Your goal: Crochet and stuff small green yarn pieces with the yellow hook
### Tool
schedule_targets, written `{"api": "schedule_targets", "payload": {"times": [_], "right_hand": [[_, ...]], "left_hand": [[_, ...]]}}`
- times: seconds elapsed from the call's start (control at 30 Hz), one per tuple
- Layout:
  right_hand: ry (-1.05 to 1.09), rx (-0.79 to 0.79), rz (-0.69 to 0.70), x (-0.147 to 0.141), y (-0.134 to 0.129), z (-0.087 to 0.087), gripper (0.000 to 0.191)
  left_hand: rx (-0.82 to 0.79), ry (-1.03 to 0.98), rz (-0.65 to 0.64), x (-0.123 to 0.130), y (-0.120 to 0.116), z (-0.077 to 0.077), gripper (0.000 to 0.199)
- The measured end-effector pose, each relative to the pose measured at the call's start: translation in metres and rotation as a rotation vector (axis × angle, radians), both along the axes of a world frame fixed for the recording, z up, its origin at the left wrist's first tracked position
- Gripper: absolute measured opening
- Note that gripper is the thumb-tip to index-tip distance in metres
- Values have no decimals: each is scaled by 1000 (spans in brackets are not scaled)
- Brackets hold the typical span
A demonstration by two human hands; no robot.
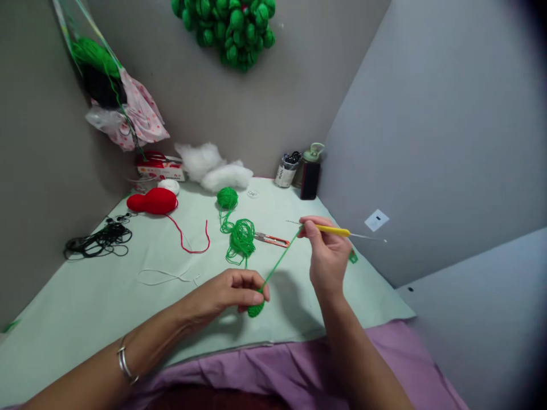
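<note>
Between the thumb and fingers of my left hand (243,290) is a small green crochet piece (256,310), partly hidden by the fingertips. My right hand (327,250) grips a crochet hook (332,230) with a yellow handle and thin metal ends. A taut strand of green yarn (282,257) runs from the piece up to my right fingertips. Behind my left hand lies a loose tangle of green yarn (241,238), linked to a green yarn ball (227,197). Orange-handled thread snips (272,239) rest beside the tangle.
A red stuffed crochet piece (154,201), black cords (100,238) and a white cord (166,277) lie to the left. White stuffing (213,168), a pen cup (285,172), a bottle (314,152) and a dark phone (310,181) stand along the back walls.
</note>
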State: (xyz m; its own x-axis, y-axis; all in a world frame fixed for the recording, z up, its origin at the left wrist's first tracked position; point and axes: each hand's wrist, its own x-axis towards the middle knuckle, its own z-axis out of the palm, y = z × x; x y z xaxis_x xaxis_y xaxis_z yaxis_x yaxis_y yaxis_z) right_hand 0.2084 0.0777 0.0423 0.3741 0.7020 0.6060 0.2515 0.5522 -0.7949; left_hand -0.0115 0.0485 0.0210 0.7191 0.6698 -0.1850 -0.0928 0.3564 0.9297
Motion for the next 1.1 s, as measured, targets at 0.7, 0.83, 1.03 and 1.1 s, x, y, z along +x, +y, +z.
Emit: {"api": "schedule_targets", "payload": {"times": [0.7,0.83,1.03,1.1], "right_hand": [[-147,-576,819,-20,54,-11,34],[35,-525,735,-26,81,-21,21],[269,-539,660,-16,104,-34,19],[335,-580,677,-14,110,-38,18]], "left_hand": [[561,214,466,-10,100,19,13],[828,273,571,-11,104,13,10],[1420,263,293,-10,86,-2,35],[1503,340,163,-4,78,-8,35]]}}
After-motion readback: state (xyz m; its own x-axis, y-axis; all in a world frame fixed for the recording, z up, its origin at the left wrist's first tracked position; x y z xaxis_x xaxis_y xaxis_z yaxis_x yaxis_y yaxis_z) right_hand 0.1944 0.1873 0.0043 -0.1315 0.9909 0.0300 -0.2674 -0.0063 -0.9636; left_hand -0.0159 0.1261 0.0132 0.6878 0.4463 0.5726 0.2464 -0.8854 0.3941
